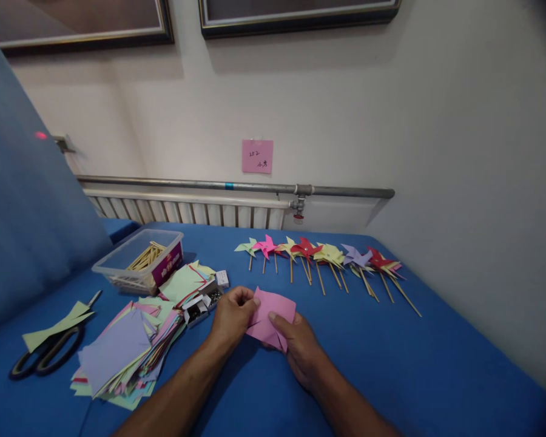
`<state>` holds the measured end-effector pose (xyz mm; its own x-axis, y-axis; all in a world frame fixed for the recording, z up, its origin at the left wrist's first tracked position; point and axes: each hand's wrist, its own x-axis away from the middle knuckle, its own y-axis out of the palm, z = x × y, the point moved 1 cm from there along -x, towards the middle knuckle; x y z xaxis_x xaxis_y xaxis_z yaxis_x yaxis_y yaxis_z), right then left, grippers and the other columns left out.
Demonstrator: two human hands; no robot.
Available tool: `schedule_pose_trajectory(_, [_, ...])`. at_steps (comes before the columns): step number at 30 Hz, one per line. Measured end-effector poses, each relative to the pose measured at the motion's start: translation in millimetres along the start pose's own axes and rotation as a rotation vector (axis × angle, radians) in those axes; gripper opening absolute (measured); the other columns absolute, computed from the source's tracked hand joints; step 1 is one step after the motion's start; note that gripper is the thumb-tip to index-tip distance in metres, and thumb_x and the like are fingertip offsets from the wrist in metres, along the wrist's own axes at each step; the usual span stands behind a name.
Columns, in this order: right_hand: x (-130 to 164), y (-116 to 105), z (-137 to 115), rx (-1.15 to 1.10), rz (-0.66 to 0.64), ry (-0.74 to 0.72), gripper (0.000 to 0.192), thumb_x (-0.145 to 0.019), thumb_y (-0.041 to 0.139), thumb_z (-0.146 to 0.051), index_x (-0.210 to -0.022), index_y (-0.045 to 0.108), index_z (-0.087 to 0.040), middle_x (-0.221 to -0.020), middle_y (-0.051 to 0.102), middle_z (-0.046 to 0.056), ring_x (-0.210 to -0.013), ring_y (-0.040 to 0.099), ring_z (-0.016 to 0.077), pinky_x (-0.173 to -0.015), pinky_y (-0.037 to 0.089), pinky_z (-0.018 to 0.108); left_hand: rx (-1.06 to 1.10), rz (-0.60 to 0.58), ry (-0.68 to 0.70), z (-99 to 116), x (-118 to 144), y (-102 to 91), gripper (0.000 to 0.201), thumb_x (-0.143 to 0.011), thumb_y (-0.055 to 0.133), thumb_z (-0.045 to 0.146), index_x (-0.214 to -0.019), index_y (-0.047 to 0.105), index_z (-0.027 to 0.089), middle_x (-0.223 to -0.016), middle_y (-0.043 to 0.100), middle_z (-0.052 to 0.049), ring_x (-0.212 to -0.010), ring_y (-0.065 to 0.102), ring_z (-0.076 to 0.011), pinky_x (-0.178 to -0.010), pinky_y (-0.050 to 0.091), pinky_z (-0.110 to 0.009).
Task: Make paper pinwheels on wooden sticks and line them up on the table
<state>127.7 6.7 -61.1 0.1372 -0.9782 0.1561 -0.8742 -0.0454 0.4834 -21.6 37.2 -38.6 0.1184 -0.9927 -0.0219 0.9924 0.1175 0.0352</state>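
Note:
A square of pink paper with slits cut in from its corners is held above the blue table, between both hands. My left hand pinches its left edge near the upper corner. With the thumb on top, my right hand grips the paper's lower right side; those fingers are mostly hidden beneath it. Just left of my left hand lie small open boxes of metal pins. Beside them spreads a pile of coloured paper sheets.
Finished paper pinwheels on sticks lie in a row at the back right. A clear plastic tub of wooden sticks stands back left. Black-handled scissors lie front left under pale green paper strips. A pipe runs along the wall.

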Motion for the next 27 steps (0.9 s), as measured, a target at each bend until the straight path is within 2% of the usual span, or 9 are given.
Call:
schedule_pose_trajectory(4, [-0.8, -1.0, 2.0, -0.014, 0.033, -0.002, 0.052, -0.071, 0.097, -0.044, -0.109, 0.080, -0.013, -0.082, 0.083, 0.009, -0.074, 0.076, 0.0285, -0.061, 0.054, 0.034, -0.006, -0.074, -0.051, -3.9, -1.4, -0.5, 0.038, -0.059, 0.087, 0.049, -0.067, 0.065, 0.019, -0.054, 0.055, 0.004, -0.049, 0.042, -0.0094, -0.050, 0.030, -0.024])
schedule_pose_trajectory(11, [0.0, 0.8, -1.0, -0.035, 0.037, -0.022, 0.049, -0.066, 0.099, -0.044, -0.100, 0.080, -0.014, -0.087, 0.084, 0.010, -0.088, 0.079, 0.0322, -0.081, 0.062, 0.042, -0.024, -0.081, -0.024, -3.6, -0.5, -0.1, 0.044, -0.061, 0.087, 0.055, -0.065, 0.063, 0.019, -0.052, 0.053, 0.006, -0.048, 0.041, -0.0088, -0.050, 0.028, -0.023])
schedule_pose_trajectory(18, [-1.8, -0.7, -2.3, -0.004, 0.032, 0.025, 0.049, -0.068, 0.097, -0.050, -0.097, 0.080, -0.014, -0.086, 0.084, 0.011, -0.081, 0.079, 0.0291, -0.073, 0.061, 0.038, -0.051, -0.058, -0.002, 1.8, 0.7, -1.0, 0.043, -0.064, 0.082, 0.056, -0.065, 0.061, 0.019, -0.053, 0.049, 0.007, -0.050, 0.040, -0.0089, -0.051, 0.030, -0.023])
schedule_pose_trajectory(27, [-1.9, -1.8, -1.7, 0.013, 0.019, 0.024, 0.048, -0.072, 0.094, -0.049, -0.101, 0.080, -0.014, -0.086, 0.083, 0.011, -0.081, 0.078, 0.0287, -0.071, 0.061, 0.037, -0.127, -0.011, 0.103, 1.2, 1.8, -3.0, 0.024, -0.073, 0.070, 0.042, -0.072, 0.067, 0.019, -0.059, 0.059, 0.004, -0.055, 0.050, -0.0121, -0.054, 0.036, -0.024])
